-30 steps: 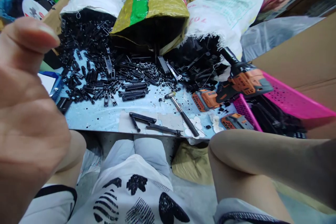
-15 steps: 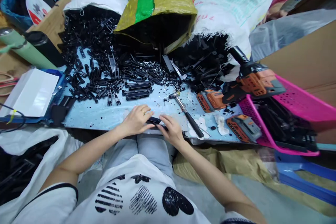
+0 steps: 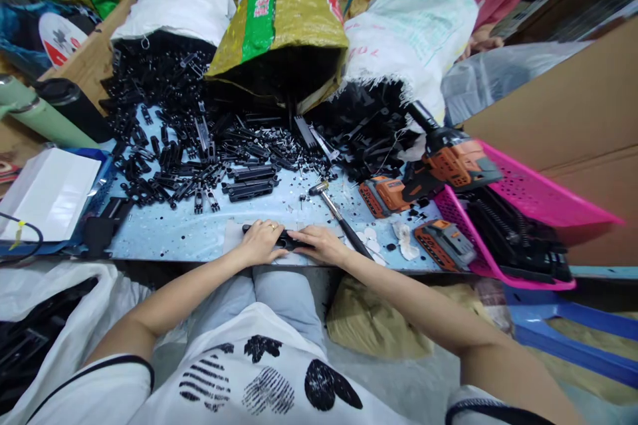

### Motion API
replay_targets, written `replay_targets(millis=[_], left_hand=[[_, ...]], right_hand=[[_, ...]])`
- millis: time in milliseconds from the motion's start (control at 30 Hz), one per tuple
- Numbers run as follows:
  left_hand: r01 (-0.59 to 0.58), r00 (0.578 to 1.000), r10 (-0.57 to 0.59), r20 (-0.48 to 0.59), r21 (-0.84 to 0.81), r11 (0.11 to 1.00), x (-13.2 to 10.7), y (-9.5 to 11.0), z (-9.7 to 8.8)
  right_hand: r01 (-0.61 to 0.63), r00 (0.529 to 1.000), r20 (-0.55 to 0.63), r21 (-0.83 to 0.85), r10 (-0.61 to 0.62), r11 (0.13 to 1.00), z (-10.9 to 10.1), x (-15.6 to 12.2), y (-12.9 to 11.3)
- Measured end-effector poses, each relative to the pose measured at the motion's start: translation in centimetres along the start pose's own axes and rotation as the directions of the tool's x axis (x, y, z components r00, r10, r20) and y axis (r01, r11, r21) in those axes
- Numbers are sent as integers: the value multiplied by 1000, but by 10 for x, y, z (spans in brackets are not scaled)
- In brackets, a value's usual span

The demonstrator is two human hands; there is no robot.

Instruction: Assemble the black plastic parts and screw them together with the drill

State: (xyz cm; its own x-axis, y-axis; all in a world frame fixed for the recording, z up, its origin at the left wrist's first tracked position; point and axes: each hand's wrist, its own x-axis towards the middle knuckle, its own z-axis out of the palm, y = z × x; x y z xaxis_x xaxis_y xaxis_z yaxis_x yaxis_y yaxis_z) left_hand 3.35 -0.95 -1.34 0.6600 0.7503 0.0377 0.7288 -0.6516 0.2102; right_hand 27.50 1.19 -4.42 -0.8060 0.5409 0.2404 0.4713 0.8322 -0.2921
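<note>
Near the front edge of the blue work table (image 3: pixel 164 239), both of my hands are closed on one long black part (image 3: pixel 285 240). My left hand (image 3: pixel 262 242) covers its left half, with a ring on one finger. My right hand (image 3: pixel 319 242) grips the right end, and its fingers hide that end. The part lies low over the tabletop; whether it touches the surface I cannot tell. Just right of my right hand lies a hammer (image 3: pixel 343 219) with a black grip. Beyond my hands are several similar black assemblies (image 3: pixel 252 182) side by side.
Heaps of small black parts (image 3: pixel 159 80) and loose pins (image 3: pixel 279 139) spread across the back, below a yellow sack (image 3: pixel 304 13) and white sacks. At right stand an orange power tool (image 3: pixel 458 159), a spare battery (image 3: pixel 443 242) and a pink basket (image 3: pixel 523 279). A green bottle (image 3: pixel 44 116) is left.
My hands have moved from the table's edge slightly farther onto the table with the black part, and now lie flatter over it. The whole view has shifted a little.
</note>
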Motion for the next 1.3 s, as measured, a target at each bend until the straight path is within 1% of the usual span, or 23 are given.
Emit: replay_targets(millis=[67,133,200,300,400,500,600,667,700,767,833,867,900,933,967,1000,1033,1067,1100,1133,1167,1233,1300], left_hand=[[-31,999,35,-37,99,995,-6,-2,-2],[-48,995,64,-77,195,980,-11,-8,-1],[-45,989,76,-128,233,971,-13,-16,0],[-23,958,82,-274,211,977,-13,-26,-1],[-18,902,95,-422,182,983,-15,-33,-7],[-50,870,107,-481,131,990,-23,-38,-16],[-117,876,94,-473,-20,993,-40,-33,-33],[-206,888,92,-451,-209,956,-54,-20,-49],[-254,892,92,-442,-323,912,-60,-10,-59],[-341,889,82,-451,-530,777,-69,14,-75],[-409,856,32,-516,-639,652,-70,38,-86],[-437,822,-17,-569,-650,622,-68,48,-87],[-454,781,-71,-621,-642,618,-66,57,-85],[-464,734,-115,-670,-617,635,-63,63,-81],[-464,691,-137,-709,-581,669,-59,66,-75],[-451,661,-132,-739,-532,717,-55,66,-67],[-425,644,-105,-758,-468,775,-51,62,-58],[-383,639,-63,-766,-388,838,-47,54,-48],[-317,647,-26,-762,-299,900,-43,42,-39],[-234,669,6,-743,-202,951,-38,28,-30],[-139,705,20,-709,-110,984,-33,13,-22],[-1,840,7,-542,11,1000,-23,-19,-9],[37,935,5,-354,110,993,-15,-44,-2]], right_hand=[[-91,996,2,-187,93,978,-4,-1,-1],[-178,984,-58,-327,168,928,-6,-2,-4],[-190,981,-106,-380,161,905,-7,1,-8],[-140,988,-117,-386,102,912,-13,9,-16],[-96,994,-90,-349,69,932,-26,21,-25],[-50,998,-53,-286,36,957,-41,33,-36],[37,999,-24,-125,-41,991,-57,42,-51],[91,996,-23,96,-89,991,-66,44,-65],[114,993,-20,238,-112,964,-69,44,-73],[156,985,-20,513,-170,844,-68,44,-90],[173,982,-60,677,-181,715,-53,44,-107],[153,988,-101,706,-116,692,-41,46,-116],[104,989,-148,710,3,697,-26,49,-123],[29,965,-206,701,163,713,-11,54,-129],[-54,904,-273,690,328,722,4,61,-132],[-127,816,-340,684,468,719,17,70,-131],[-175,731,-397,677,555,715,26,79,-125],[-199,683,-437,659,585,725,31,89,-115],[-218,673,-464,620,576,754,32,99,-100],[-239,697,-473,556,539,796,29,109,-80],[-264,753,-453,458,478,849,25,118,-58],[-319,833,-395,227,386,920,14,135,-9],[-288,924,-253,31,286,957,7,150,32]])
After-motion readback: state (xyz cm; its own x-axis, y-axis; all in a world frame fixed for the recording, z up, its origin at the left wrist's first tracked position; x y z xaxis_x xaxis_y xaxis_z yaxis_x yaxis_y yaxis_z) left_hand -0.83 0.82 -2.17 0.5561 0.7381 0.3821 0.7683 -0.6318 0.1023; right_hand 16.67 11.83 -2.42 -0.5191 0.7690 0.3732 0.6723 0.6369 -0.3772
